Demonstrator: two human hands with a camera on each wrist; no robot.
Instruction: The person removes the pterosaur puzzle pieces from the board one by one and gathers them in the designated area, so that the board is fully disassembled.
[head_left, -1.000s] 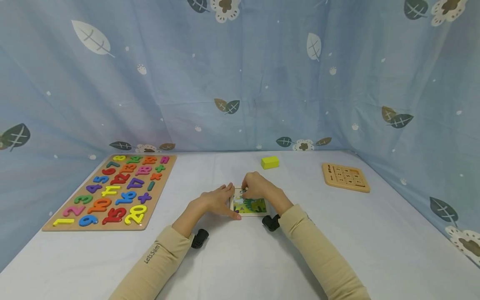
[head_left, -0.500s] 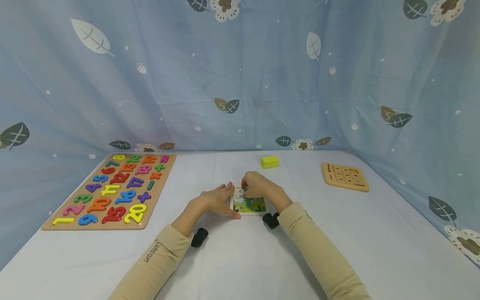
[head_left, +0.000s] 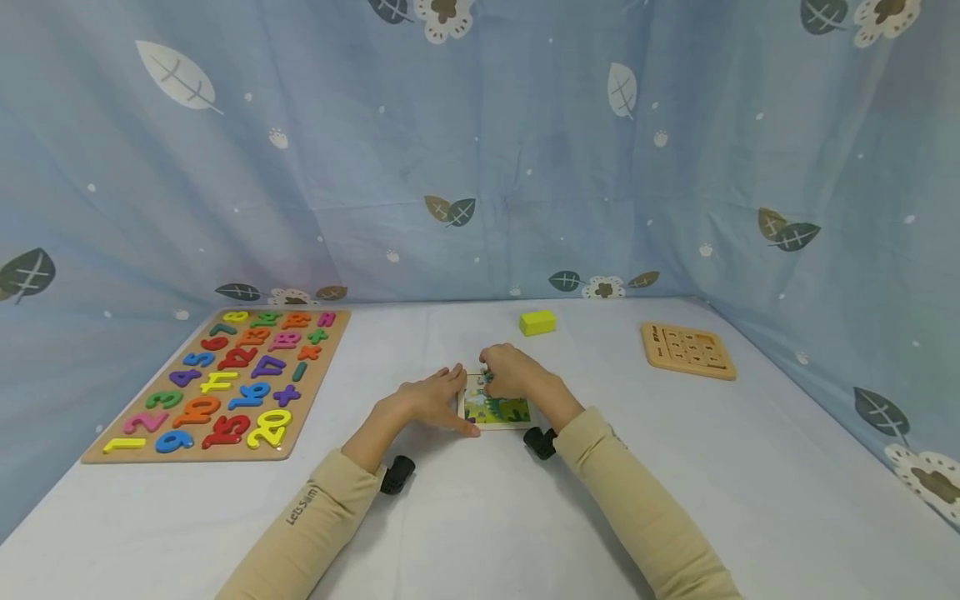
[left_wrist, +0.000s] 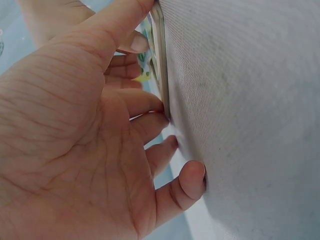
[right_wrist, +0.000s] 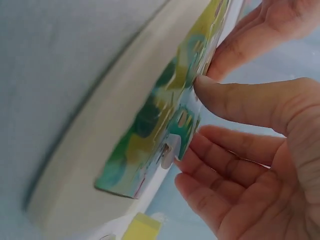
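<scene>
A small jigsaw puzzle point(head_left: 501, 410) with a green dinosaur picture lies in a pale wooden frame at the middle of the table. My left hand point(head_left: 431, 402) rests at its left side, fingers spread, with the thumb by the near corner. In the left wrist view, the thumb and some fingertips touch the frame's edge point(left_wrist: 161, 60). Above the puzzle's upper part, my right hand point(head_left: 513, 375) pinches a puzzle piece point(right_wrist: 185, 122) between thumb and fingers. The right wrist view shows this teal piece tilted up from the picture. Its far side is hidden by the fingers.
A yellow block point(head_left: 537, 322) stands behind the puzzle. On the left lies a wooden number board point(head_left: 296, 429) with coloured numerals. A small wooden number-tile board point(head_left: 656, 357) is at the right. A blue patterned curtain point(head_left: 480, 150) hangs behind the table.
The right hand's fingertips have shifted slightly at the puzzle's upper part, with the piece still pinched. The left hand stays at the frame. The head view has moved a little.
</scene>
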